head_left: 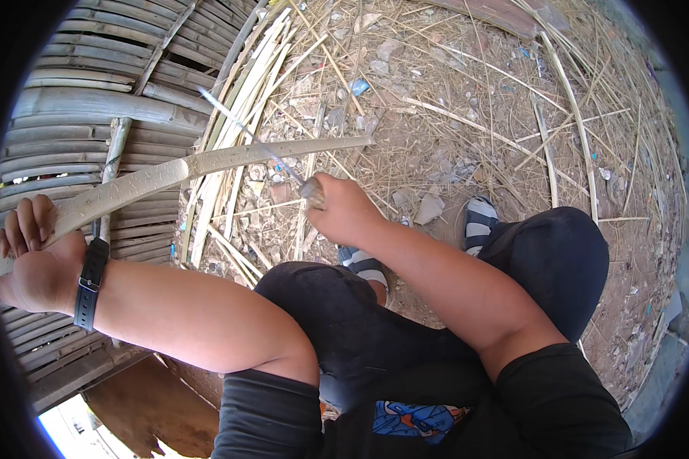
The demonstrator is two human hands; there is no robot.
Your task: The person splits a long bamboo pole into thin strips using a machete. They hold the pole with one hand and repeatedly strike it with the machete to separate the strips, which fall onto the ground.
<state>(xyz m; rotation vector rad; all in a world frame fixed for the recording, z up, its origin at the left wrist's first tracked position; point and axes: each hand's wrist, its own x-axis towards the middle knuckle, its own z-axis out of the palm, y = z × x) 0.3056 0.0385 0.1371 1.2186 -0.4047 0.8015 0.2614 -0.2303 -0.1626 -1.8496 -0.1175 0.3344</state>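
Note:
My left hand (44,256), with a black watch strap at the wrist, is closed round one end of a long split bamboo strip (230,157) at the far left. From there the pale strip stretches rightward, slightly bowed, over the littered ground. Closed round its wooden handle, my right hand (346,210) holds a knife (236,121) near the middle. The thin blade is blurred and points up and left. It crosses the strip in view; whether it touches it I cannot tell.
A slatted bamboo wall (92,134) rises on the left. A bundle of thin split bamboo strips (245,99) lies beside it. Shavings, stones and loose strips (570,126) litter the dirt floor. My knees (547,264) are bent, with striped sandals (480,222) below.

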